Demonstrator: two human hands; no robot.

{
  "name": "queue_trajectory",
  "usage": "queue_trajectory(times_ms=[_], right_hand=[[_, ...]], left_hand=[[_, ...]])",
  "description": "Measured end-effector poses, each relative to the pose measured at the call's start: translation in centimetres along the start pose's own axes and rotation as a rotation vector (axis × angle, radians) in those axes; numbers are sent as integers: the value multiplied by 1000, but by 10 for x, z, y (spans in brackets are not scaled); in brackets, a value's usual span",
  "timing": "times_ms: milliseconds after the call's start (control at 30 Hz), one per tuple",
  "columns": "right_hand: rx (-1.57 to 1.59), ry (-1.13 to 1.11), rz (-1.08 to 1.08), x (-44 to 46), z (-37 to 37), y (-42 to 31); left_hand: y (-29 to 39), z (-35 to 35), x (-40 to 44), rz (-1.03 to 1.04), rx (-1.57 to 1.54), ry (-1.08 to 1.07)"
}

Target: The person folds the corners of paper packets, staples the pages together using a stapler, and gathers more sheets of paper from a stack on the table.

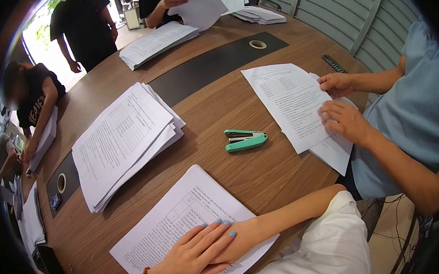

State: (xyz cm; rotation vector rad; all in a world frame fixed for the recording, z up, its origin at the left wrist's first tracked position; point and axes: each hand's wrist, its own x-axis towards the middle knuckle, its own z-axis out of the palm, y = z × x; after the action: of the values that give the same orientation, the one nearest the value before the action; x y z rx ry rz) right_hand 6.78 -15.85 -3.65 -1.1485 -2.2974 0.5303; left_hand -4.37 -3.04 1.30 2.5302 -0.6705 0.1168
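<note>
My left hand [194,256], with blue-painted nails and a beaded bracelet at the wrist, lies flat across the back of my right hand [242,237]. Its fingers are stretched out and it holds nothing. Most of my right hand is covered, and its fingers are hidden. Both rest on a stack of printed sheets [149,232] with a table printed on the top page. Beyond them on the table lies a green stapler [245,141], touched by neither hand. A thicker, uneven pile of printed papers [119,142] lies to the left.
On the right, a person in a blue shirt [407,111] handles printed sheets [292,101]. More paper stacks [157,40], tape rolls [257,44] and a remote control [334,63] lie on the wooden table [205,121]. Other people stand or lean around its far side.
</note>
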Motion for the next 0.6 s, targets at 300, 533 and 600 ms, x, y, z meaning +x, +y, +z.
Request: queue_trajectory(times_ms=[300,533,600], right_hand=[[-80,29,-23,-2,2,0],[-43,-5,3,-1,0,-1],[-45,-12,3,-1,-4,-3]], left_hand=[[1,-1,1,1,24,-13],[1,-1,1,4,26,-9],[1,0,1,3,18,-7]])
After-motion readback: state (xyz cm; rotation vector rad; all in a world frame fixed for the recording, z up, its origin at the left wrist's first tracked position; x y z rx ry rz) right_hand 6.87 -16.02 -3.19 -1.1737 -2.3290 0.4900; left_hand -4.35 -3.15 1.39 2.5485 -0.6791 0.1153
